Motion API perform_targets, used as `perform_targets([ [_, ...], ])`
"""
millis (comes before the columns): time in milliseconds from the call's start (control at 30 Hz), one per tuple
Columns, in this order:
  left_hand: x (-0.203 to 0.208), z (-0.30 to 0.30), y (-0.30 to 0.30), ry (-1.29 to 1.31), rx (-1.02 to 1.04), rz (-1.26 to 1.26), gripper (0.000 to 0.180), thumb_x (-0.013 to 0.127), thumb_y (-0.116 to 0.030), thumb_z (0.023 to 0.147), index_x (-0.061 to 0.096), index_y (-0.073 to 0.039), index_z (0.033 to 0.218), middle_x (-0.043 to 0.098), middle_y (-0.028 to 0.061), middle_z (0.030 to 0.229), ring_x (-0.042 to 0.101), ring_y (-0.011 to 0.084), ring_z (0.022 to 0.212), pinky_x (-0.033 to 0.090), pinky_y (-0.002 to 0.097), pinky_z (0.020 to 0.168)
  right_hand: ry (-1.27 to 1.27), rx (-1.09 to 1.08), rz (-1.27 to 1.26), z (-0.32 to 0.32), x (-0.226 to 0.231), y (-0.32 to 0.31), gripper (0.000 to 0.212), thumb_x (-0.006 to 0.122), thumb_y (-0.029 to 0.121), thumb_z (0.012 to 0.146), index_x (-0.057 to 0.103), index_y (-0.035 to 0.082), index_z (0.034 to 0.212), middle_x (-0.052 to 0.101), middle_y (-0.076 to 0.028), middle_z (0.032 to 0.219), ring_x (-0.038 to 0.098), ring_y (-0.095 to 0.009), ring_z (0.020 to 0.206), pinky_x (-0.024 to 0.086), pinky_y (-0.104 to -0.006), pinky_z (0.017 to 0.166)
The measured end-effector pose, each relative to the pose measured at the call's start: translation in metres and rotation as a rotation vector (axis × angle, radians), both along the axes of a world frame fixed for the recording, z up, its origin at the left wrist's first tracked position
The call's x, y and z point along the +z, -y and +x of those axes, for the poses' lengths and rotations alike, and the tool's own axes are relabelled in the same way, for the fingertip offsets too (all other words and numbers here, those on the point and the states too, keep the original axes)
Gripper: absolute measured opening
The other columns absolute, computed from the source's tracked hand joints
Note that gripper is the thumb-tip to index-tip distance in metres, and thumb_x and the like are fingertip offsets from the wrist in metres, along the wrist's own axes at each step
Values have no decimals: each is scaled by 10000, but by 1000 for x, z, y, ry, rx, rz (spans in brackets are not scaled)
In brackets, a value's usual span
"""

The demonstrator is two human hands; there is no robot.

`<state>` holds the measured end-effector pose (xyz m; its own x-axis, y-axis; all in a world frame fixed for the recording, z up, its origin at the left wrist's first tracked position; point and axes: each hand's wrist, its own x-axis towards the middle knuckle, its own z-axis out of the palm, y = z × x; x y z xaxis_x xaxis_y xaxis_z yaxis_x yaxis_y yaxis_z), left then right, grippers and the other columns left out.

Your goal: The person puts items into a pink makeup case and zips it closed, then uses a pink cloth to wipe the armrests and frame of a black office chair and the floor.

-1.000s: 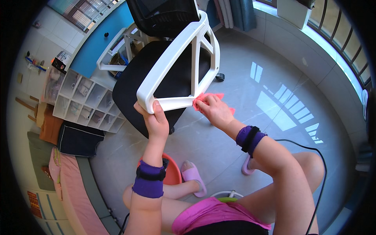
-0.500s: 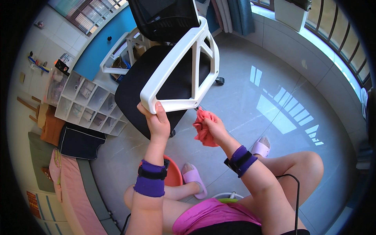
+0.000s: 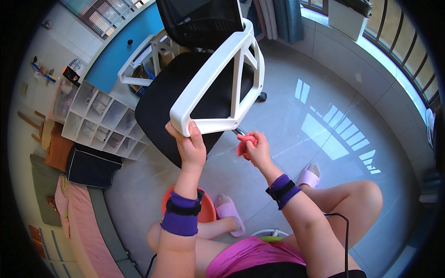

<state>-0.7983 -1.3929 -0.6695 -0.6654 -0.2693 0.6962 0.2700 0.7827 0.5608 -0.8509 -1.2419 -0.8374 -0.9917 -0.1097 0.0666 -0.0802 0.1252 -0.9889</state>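
Note:
The front lower corner of a white chair armrest [image 3: 211, 69] is gripped by my left hand [image 3: 191, 150], thumb pressed on its near face. It belongs to an office chair with a black seat [image 3: 162, 102] and black mesh back [image 3: 199, 25]. Below the armrest, my right hand [image 3: 259, 150] is closed on a coral-red cloth [image 3: 242, 148]. The cloth is bunched at the near end of a dark lever [image 3: 239, 132] sticking out from under the seat. Whether it wraps the lever's tip is hidden by the fingers.
A red basin [image 3: 208, 211] stands on the floor by my left foot. Clear compartment boxes [image 3: 104, 118] and a dark fabric box [image 3: 92, 166] are at the left. The chair's second armrest [image 3: 134, 81] is farther off. A chair caster [image 3: 262, 97] rests on grey tiles [image 3: 287, 134].
The armrest has shifted slightly right in view, with my left hand still on it. My right hand has moved a little right, and the cloth, which hung loose before, is now bunched smaller by the lever.

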Motion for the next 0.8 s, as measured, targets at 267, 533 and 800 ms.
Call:
perform_targets([
  [267,-1,3,10,18,-216,267,715,321,-631,1014,253,4,1336,425,158,1195,544,284,1080,450,396,941,-589,179,-457,30,179,36,386,621,13,765,598,49,1149,598,-138,1149,577,-316,1120,471,-365,972],
  [533,0,13,29,126,-165,159,772,246,-698,989,277,-7,1331,448,153,1163,558,268,1023,446,362,930,-2,148,-428,-5,49,24,230,656,-33,801,611,30,1019,572,-120,1122,610,-247,1041,524,-344,864],
  [800,-2,15,29,101,-130,165,748,283,-693,985,282,-16,1303,484,177,1157,568,314,1057,464,389,917,-480,169,-393,32,152,33,305,620,-5,811,644,28,1113,580,-129,1152,592,-275,1065,483,-336,937],
])
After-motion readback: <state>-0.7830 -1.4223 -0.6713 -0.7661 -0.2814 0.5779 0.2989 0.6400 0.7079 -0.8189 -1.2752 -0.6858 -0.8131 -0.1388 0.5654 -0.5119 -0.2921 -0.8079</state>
